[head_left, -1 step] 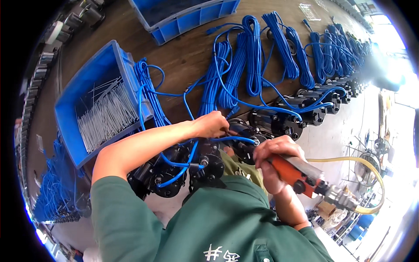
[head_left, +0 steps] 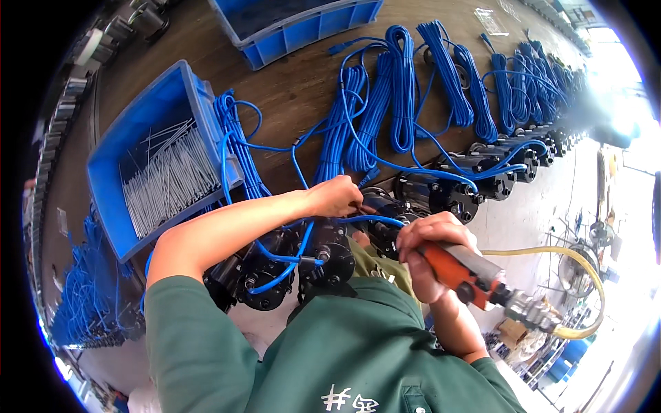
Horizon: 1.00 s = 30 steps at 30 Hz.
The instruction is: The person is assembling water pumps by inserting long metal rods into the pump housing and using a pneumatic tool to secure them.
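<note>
My right hand [head_left: 435, 237] is wrapped round an orange and grey air-powered driver [head_left: 458, 272], with its hose fitting towards me. The driver's working end is hidden behind my fingers, against a black cylindrical motor housing [head_left: 391, 206]. My left hand [head_left: 337, 197] is closed at the far side of that housing. A thin brownish piece shows by its fingertips, too small to name. Between my hands a blue cable [head_left: 365, 219] runs into the housing's end. Left of it, more black housings [head_left: 329, 260] with blue cables fitted stand along the table edge.
A blue bin [head_left: 110, 172] of thin metal rods [head_left: 169, 182] stands at the left; another blue bin [head_left: 296, 36] is farther back. Bundled blue cables [head_left: 401, 89] lie across the brown table [head_left: 289, 86]. More housings [head_left: 492, 175] line the edge rightward. A yellow hose [head_left: 597, 275] loops from the driver.
My right hand and the driver have shifted very slightly left. The whole view has moved a little; my left hand stays at the housing.
</note>
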Available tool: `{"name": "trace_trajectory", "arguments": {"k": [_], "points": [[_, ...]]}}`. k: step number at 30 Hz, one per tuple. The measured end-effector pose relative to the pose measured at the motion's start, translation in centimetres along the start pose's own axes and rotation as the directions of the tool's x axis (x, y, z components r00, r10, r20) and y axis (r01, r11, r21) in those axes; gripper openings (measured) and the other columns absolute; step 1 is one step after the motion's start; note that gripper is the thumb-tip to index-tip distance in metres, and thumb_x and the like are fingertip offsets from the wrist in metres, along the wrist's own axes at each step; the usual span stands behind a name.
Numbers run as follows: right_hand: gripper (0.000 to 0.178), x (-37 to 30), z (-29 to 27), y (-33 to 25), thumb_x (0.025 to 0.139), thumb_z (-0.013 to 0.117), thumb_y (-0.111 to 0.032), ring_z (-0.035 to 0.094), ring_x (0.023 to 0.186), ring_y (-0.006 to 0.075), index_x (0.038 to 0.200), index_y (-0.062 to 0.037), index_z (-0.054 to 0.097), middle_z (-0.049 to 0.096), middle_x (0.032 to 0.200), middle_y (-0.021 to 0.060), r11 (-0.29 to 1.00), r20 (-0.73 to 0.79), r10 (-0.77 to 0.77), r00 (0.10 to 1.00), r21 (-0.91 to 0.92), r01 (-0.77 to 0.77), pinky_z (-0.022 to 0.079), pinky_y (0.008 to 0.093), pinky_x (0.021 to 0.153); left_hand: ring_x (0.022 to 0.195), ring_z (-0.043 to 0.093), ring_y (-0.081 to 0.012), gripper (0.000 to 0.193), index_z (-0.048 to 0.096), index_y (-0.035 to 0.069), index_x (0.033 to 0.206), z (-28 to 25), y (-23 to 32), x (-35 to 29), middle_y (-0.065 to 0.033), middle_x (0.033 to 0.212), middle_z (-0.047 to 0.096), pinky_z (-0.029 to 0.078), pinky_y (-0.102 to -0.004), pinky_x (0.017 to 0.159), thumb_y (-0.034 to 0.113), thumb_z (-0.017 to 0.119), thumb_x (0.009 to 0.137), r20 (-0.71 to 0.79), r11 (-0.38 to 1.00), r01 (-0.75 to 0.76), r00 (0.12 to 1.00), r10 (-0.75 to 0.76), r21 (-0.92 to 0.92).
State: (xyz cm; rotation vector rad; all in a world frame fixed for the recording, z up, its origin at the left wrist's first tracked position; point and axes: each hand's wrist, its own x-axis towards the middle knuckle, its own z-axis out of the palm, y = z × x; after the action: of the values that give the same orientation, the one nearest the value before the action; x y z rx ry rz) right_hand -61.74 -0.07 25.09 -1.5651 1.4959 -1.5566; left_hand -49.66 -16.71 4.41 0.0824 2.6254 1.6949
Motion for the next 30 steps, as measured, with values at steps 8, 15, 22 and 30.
{"name": "trace_trajectory", "arguments": {"k": [8, 15, 22, 30], "points": [[0.021, 0.8, 1.7, 2.4, 0.077, 0.064, 0.002, 0.065, 0.069, 0.0182, 0.098, 0.0042, 0.060, 0.063, 0.084, 0.0158, 0.999, 0.098, -0.016, 0.995, 0.035, 0.012, 0.059, 0.0299, 0.063, 0.072, 0.066, -0.0414, 0.012, 0.070, 0.000, 0.077, 0.5, -0.1, 0.0, -0.0229, 0.077, 0.066, 0.054, -0.0437, 0.061, 0.012, 0.072, 0.076, -0.002, 0.996, -0.032, 0.999, 0.032, 0.082], [0.024, 0.9, 1.8, 2.8, 0.074, 0.063, 0.001, 0.065, 0.070, 0.0171, 0.098, 0.0036, 0.061, 0.064, 0.089, 0.0161, 1.000, 0.145, 0.020, 0.989, -0.005, -0.019, 0.058, 0.0284, 0.063, 0.072, 0.066, -0.0401, 0.012, 0.070, 0.001, 0.076, 1.0, -0.1, 0.0, -0.0221, 0.075, 0.066, 0.052, -0.0444, 0.062, 0.013, 0.070, 0.074, 0.010, 0.995, -0.020, 1.000, 0.019, 0.099], [0.023, 1.1, 1.7, 2.3, 0.067, 0.067, 0.002, 0.071, 0.075, 0.0215, 0.090, -0.0033, 0.067, 0.071, 0.085, 0.0099, 0.995, 0.192, 0.078, 0.978, 0.038, -0.087, 0.058, 0.0318, 0.072, 0.071, 0.065, -0.0403, 0.014, 0.069, 0.000, 0.073, 0.8, 0.2, -0.4, -0.0207, 0.072, 0.066, 0.050, -0.0466, 0.062, 0.014, 0.070, 0.074, -0.023, 0.974, -0.029, 0.999, 0.035, 0.224], [0.035, 1.6, 1.2, 4.3, 0.079, 0.058, 0.007, 0.059, 0.072, 0.0150, 0.113, 0.0027, 0.052, 0.060, 0.093, 0.0142, 0.949, 0.373, 0.001, 0.928, 0.292, -0.118, 0.053, 0.0278, 0.066, 0.063, 0.064, -0.0295, 0.016, 0.075, 0.001, 0.081, 0.6, 0.7, 0.7, -0.0146, 0.065, 0.067, 0.049, -0.0421, 0.059, 0.012, 0.076, 0.069, -0.034, 0.963, 0.006, 0.999, 0.003, 0.271]]}}
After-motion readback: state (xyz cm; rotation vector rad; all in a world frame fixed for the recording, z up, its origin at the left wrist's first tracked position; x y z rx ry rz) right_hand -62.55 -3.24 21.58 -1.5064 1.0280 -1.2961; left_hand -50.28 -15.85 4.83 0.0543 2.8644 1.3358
